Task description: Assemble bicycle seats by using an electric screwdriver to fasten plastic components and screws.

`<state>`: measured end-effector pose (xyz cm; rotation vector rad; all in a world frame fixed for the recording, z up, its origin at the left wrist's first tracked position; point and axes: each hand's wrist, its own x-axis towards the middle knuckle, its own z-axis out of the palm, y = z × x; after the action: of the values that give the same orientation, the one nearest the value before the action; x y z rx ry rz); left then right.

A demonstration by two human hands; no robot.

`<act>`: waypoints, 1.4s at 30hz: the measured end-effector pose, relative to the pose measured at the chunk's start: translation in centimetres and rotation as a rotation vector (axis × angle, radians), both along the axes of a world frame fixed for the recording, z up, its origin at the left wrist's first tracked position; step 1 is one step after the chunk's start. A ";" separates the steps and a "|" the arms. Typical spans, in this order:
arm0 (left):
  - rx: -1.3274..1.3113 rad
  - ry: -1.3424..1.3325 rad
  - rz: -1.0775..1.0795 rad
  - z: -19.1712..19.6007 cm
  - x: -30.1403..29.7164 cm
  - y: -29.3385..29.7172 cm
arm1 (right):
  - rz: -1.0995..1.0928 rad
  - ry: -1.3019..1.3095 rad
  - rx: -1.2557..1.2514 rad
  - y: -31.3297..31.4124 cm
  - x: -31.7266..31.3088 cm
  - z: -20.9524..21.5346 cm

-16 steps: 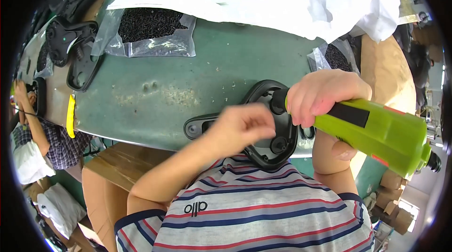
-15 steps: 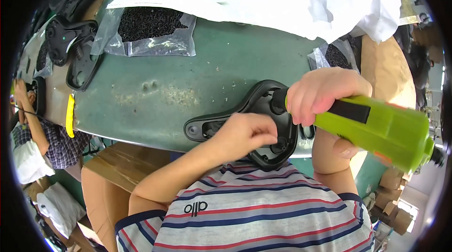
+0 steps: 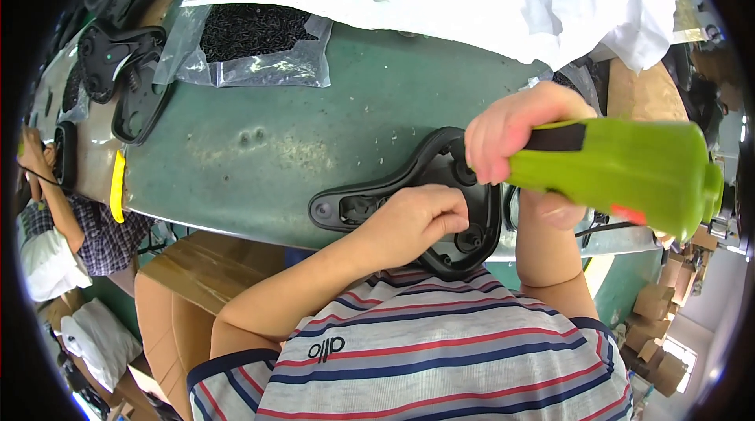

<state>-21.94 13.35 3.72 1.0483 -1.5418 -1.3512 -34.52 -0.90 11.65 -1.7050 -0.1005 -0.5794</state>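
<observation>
A black saddle-shaped plastic shell (image 3: 442, 155), probably a bicycle saddle seen from its hollow underside, lies at the table's near edge against my shirt. My right hand (image 3: 525, 132) is wrapped round a lime-green power screwdriver (image 3: 641, 173), which lies almost level with its nose over the shell's wide right end. The tip is hidden behind my fingers. Over the middle of the shell, my left hand (image 3: 421, 220) is closed, thumb pressed against curled fingers. Whatever it may hold is hidden.
A clear bag of black screws (image 3: 255, 34) lies at the far left, near more black shells (image 3: 141, 106). A yellow-handled tool (image 3: 118, 185) rests at the left edge. White sheeting (image 3: 487, 12) covers the back. Another person's hand (image 3: 33, 154) works at far left; a cardboard box (image 3: 208, 264) stands below.
The screwdriver has swung closer to level, and my right hand has shifted slightly left and away from me. My left hand has moved slightly right, its fingers more curled.
</observation>
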 end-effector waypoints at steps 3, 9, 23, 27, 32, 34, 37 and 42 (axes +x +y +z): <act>0.073 0.037 0.115 -0.3 0.6 0.0 | -0.100 0.054 0.060 1.6 0.4 0.9; 0.308 0.641 0.271 -0.7 0.8 0.3 | -0.062 -0.330 0.197 2.7 -2.2 4.2; 0.301 0.712 0.299 0.3 -0.1 1.5 | -0.205 -0.500 0.371 4.4 -2.9 2.7; 0.425 0.635 0.313 1.0 -0.8 1.6 | -0.164 -0.483 0.080 5.9 -3.7 2.9; -0.121 -0.248 0.380 1.0 -0.5 1.2 | -0.105 -0.333 0.072 6.4 -4.9 3.1; -0.144 -0.644 0.511 1.3 0.3 0.6 | -0.081 -0.284 0.157 6.6 -6.1 3.1; -0.305 -0.823 0.562 -0.2 1.2 0.0 | 0.094 -0.134 0.183 7.0 -6.7 3.4; -0.372 -0.870 0.546 -1.5 0.9 -0.3 | 0.211 -0.062 0.146 8.0 -6.4 2.9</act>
<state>-21.05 13.10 2.25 1.7548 -1.7924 -0.1906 -40.92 7.13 14.59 -1.5132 -0.2730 -0.4703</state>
